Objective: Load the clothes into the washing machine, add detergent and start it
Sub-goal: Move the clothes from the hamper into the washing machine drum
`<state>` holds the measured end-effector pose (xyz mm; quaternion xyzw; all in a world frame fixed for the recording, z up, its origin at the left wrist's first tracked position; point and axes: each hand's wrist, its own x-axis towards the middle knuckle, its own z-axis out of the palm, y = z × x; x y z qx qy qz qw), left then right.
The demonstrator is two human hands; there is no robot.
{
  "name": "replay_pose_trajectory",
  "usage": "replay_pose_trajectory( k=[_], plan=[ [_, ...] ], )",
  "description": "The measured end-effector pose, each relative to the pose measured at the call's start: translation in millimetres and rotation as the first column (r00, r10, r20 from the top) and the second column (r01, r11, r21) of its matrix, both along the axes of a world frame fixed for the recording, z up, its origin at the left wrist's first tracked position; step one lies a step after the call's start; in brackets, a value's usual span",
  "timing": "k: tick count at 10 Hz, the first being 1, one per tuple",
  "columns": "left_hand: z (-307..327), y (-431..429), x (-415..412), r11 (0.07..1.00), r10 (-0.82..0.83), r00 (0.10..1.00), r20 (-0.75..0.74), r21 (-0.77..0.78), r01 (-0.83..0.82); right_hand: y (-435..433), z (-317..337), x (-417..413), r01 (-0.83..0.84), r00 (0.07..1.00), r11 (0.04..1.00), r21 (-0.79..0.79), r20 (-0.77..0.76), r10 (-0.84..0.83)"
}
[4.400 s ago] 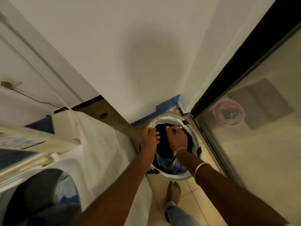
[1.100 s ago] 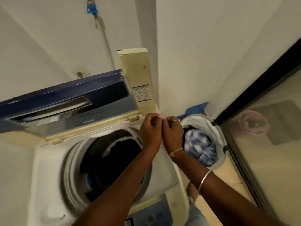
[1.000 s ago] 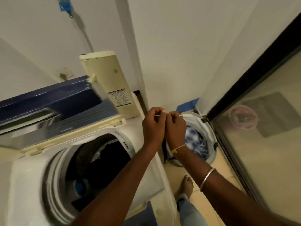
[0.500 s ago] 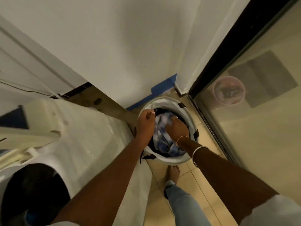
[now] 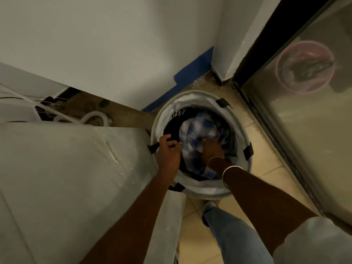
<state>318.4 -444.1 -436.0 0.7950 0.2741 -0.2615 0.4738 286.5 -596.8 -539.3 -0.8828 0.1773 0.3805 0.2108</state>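
Observation:
A round white laundry basket stands on the floor beside the washing machine, of which only the white side and top edge show. Inside the basket lie a blue-and-white checked garment and a black garment. My left hand is at the basket's left rim with its fingers curled round the black garment. My right hand is pushed down into the checked garment, its fingertips buried in the cloth. The drum is out of view.
White hoses lie behind the machine. A dark-framed glass door closes off the right side, with a pink tub behind it. Blue tape runs along the wall base. My leg in jeans stands on the tiled floor.
My view swung from the open drum down to the basket. Both hands went from in front of me into the basket; the right hand has sunk deeper into the checked garment.

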Motion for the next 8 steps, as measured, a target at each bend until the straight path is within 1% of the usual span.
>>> replay_pose_trajectory(
  k=[1,2,3,4,5,6,7,8],
  plan=[
    [-1,3,-8,0.999,-0.044,0.995,-0.086,-0.004,0.043,-2,22,5,0.087,0.989,0.995,0.044,0.117,-0.091],
    [16,8,-23,0.923,-0.385,0.920,-0.078,-0.035,0.383,-3,84,16,0.209,0.942,0.974,0.084,0.252,-0.224],
    [32,2,-25,0.733,-0.676,0.737,0.002,0.098,0.673,-1,133,28,0.105,0.947,0.987,0.126,0.292,-0.137],
    [71,-8,-14,0.791,-0.611,0.770,0.184,0.132,0.597,11,214,43,0.186,0.927,0.878,0.441,0.217,-0.306],
    [115,-7,-6,0.914,-0.383,0.879,0.284,-0.018,0.404,19,253,47,0.212,0.914,0.732,0.647,0.134,-0.383],
    [173,1,7,0.986,-0.099,0.960,0.263,-0.106,0.131,18,301,44,0.153,0.726,0.595,0.789,0.319,-0.609],
    [204,4,8,0.968,0.128,0.971,0.204,-0.238,-0.078,1,303,30,0.307,0.450,0.535,0.787,0.375,-0.810],
    [252,3,6,0.792,0.341,0.939,-0.048,-0.523,-0.315,2,303,-2,0.590,0.271,0.234,0.773,0.083,-0.959]
  ],
)
